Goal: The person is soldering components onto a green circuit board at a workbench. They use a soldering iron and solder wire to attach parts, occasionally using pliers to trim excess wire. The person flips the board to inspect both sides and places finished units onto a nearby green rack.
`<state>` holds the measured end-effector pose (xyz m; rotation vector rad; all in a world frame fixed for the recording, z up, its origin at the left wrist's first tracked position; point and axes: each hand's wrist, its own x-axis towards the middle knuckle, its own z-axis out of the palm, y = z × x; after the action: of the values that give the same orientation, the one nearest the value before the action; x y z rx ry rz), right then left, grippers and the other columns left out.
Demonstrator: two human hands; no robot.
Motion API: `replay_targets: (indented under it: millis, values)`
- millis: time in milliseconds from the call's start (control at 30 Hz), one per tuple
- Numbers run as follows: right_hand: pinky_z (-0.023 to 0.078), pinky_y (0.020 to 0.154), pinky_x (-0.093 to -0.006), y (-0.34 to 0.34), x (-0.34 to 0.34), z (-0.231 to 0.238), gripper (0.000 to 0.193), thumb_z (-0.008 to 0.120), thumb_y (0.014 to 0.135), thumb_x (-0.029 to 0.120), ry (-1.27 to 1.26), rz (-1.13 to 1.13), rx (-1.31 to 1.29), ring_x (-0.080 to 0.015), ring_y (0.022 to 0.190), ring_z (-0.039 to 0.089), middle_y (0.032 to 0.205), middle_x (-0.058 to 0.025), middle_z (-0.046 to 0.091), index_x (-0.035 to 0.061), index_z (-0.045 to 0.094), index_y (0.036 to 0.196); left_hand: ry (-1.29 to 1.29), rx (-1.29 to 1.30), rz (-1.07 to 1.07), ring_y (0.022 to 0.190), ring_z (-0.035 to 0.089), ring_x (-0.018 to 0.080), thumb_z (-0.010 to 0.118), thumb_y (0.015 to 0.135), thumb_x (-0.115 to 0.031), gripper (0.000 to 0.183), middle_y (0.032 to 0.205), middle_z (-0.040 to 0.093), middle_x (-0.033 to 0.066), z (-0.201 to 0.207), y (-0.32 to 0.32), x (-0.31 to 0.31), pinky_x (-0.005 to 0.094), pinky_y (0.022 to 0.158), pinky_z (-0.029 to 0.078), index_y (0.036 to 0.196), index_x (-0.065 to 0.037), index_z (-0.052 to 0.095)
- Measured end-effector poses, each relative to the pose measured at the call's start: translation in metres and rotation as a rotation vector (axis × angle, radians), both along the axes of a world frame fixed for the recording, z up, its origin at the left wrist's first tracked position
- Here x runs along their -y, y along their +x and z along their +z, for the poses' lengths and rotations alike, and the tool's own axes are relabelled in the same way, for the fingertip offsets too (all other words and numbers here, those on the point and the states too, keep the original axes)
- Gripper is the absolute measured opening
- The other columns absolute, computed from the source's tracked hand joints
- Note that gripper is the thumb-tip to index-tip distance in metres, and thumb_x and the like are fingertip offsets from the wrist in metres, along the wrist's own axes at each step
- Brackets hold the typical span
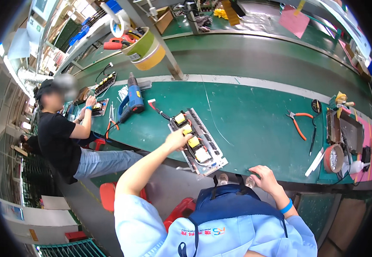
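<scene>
A long power-supply circuit board (202, 141) lies slanted at the table's front edge, its near end jutting over. Yellow-wrapped transformers and a row of dark components run along its metal plate. My left hand (178, 140) is closed over the board's left side, with its fingers at the transformers; the fingertips are partly hidden. From the board's far end a dark cable leads to a white connector (152, 101). My right hand (264, 177) hovers at the table's front edge, right of the board. Its fingers are loosely bent and apart, holding nothing I can see.
A blue heat gun (134, 97) lies left of the board. On the right are orange-handled pliers (299, 124), a dark pen-like tool (313, 141), a round tub (333, 157) and a tray (352, 130). Tape rolls (147, 53) hang on a post. A co-worker (59, 128) sits at left.
</scene>
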<state>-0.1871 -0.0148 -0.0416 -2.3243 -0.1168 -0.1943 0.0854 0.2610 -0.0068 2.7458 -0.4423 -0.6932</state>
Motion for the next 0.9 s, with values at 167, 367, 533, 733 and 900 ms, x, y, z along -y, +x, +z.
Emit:
replay_targets:
  millis: [167, 367, 533, 733, 900]
  values:
    - [0.045, 0.077, -0.0368, 0.013, -0.031, -0.005, 0.028, 0.065, 0.069, 0.009, 0.043, 0.008, 0.062, -0.0282, 0.086, 0.056, 0.093, -0.0102, 0.058, 0.0054, 0.058, 0.096, 0.169, 0.604, -0.918, 0.116, 0.04, 0.0304, 0.063, 0.061, -0.004, 0.064, 0.127, 0.038, 0.0166, 0.017, 0.011, -0.009, 0.0437, 0.096, 0.033, 0.122, -0.012, 0.043]
    - [0.042, 0.08, -0.038, 0.077, -0.089, 0.006, 0.04, 0.064, 0.067, 0.01, -0.103, 0.077, 0.307, -0.0267, 0.092, 0.053, 0.099, -0.0122, 0.053, 0.0057, 0.054, 0.105, 0.215, 0.632, -1.322, 0.118, 0.04, 0.0232, 0.056, 0.072, -0.011, 0.052, 0.121, 0.046, 0.0095, -0.018, 0.027, 0.008, 0.0418, 0.1, 0.027, 0.122, -0.009, 0.042]
    - [0.041, 0.069, -0.0343, 0.069, -0.103, -0.024, 0.008, 0.051, 0.073, 0.012, -0.32, 0.245, 0.272, -0.0182, 0.074, 0.053, 0.07, -0.0039, 0.05, 0.0081, 0.055, 0.079, 0.162, 0.535, -1.371, 0.108, 0.046, 0.0224, 0.058, 0.069, -0.01, 0.046, 0.106, 0.05, 0.0084, -0.025, 0.034, 0.017, 0.0398, 0.093, 0.032, 0.114, -0.009, 0.046]
    - [0.04, 0.067, -0.0333, 0.072, -0.099, -0.023, 0.004, 0.052, 0.069, 0.01, -0.293, 0.039, 0.229, -0.0187, 0.073, 0.053, 0.069, -0.0049, 0.05, 0.0073, 0.055, 0.069, 0.276, 0.414, -1.352, 0.094, 0.052, 0.0216, 0.064, 0.062, -0.01, 0.052, 0.096, 0.053, 0.0073, -0.013, 0.023, 0.031, 0.0333, 0.083, 0.035, 0.111, -0.007, 0.047]
    - [0.04, 0.07, -0.036, 0.048, -0.04, 0.002, 0.007, 0.057, 0.064, 0.009, -0.299, -0.075, 0.267, -0.0243, 0.077, 0.052, 0.076, -0.0083, 0.052, 0.0054, 0.055, 0.069, 0.302, 0.345, -1.228, 0.092, 0.054, 0.0228, 0.063, 0.061, -0.01, 0.056, 0.093, 0.055, 0.0102, 0.023, -0.02, 0.066, 0.0345, 0.083, 0.035, 0.114, -0.001, 0.047]
